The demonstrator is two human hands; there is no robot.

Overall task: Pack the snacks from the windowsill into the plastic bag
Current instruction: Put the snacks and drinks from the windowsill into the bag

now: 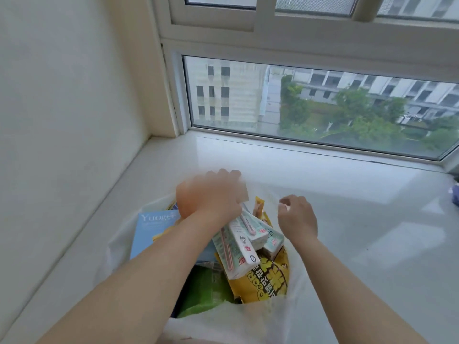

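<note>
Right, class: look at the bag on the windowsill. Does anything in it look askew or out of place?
Yes. The white cartons lie tilted and crisscrossed on top of the yellow packet, poking out of the plastic bag rather than sitting flat. The blue box also stands on edge at the left. Nothing looks spilled or torn.

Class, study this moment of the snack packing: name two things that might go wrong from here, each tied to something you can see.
1. The drink cartons lie tilted on top of the pile, near the mouth of the plastic bag; they may slide out if it is lifted.
2. The left hand is blurred, so moving fast; it might knock the cartons or the yellow snack packet loose.
</note>
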